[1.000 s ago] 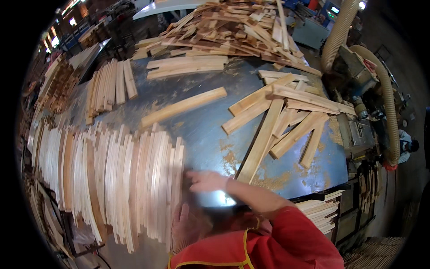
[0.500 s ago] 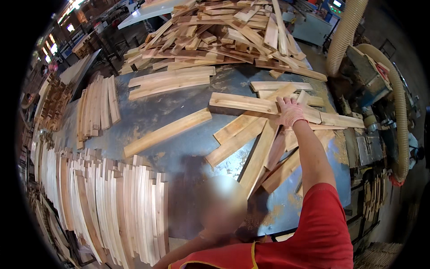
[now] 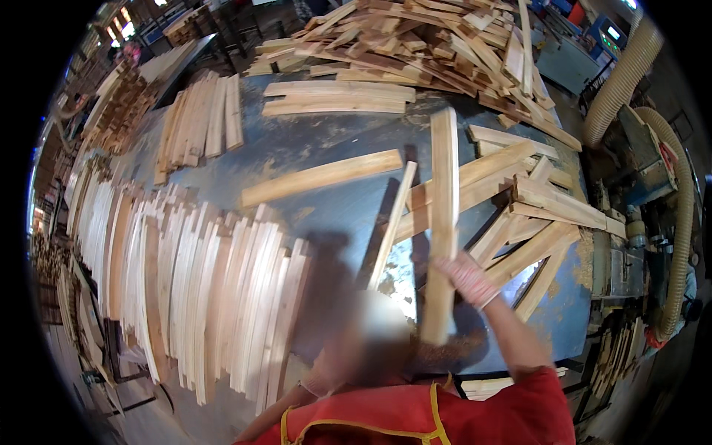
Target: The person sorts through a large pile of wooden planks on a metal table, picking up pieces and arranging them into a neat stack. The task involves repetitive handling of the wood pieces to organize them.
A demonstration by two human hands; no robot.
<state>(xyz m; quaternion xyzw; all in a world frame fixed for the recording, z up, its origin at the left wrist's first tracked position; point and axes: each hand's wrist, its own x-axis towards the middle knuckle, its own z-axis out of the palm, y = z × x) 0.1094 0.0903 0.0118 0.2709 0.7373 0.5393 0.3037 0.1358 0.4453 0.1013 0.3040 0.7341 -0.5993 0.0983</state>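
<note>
My right hand (image 3: 466, 277), in a pale glove with reddish marks, is closed round the lower half of a long wooden board (image 3: 443, 170). That board is raised over the table and points away from me. Just left of it a narrower board (image 3: 393, 226) lies at a slant. Beneath and to the right, several boards (image 3: 545, 237) lie crossed over one another. My left hand (image 3: 319, 380) is low, close to my body, beside the row of upright boards (image 3: 222, 289); a blurred patch hides its fingers.
The dark table (image 3: 319, 159) carries a lone board (image 3: 322, 178), a flat pair of boards (image 3: 337, 98) and a small stack (image 3: 200, 122). A large heap of wood (image 3: 415, 52) fills the far end. At right stand a machine (image 3: 653, 159) and a ribbed hose (image 3: 623, 78).
My right hand has come nearer to me and now holds a board turned lengthwise away from me. The crossed boards have shifted. The whole view has swung slightly left.
</note>
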